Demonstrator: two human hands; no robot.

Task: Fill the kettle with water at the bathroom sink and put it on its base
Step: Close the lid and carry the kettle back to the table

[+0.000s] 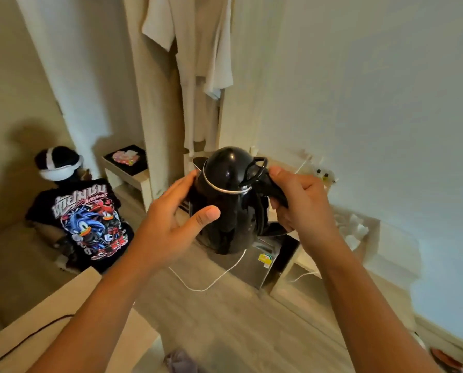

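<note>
A glossy black kettle (229, 200) with a domed lid and a silver rim is held in the air in front of me, above the floor. My right hand (303, 204) grips its black handle on the right side. My left hand (171, 219) cups the kettle's left side, thumb across the body and fingers behind it. The lid is closed. No sink and no kettle base can be made out.
Another person (85, 219) in a black printed shirt and a cap sits low at the left. A small fridge (257, 261) stands on the floor below the kettle, a white cable (211, 284) trailing from it. A robe (195, 57) hangs above. A low wooden shelf (128, 168) is behind.
</note>
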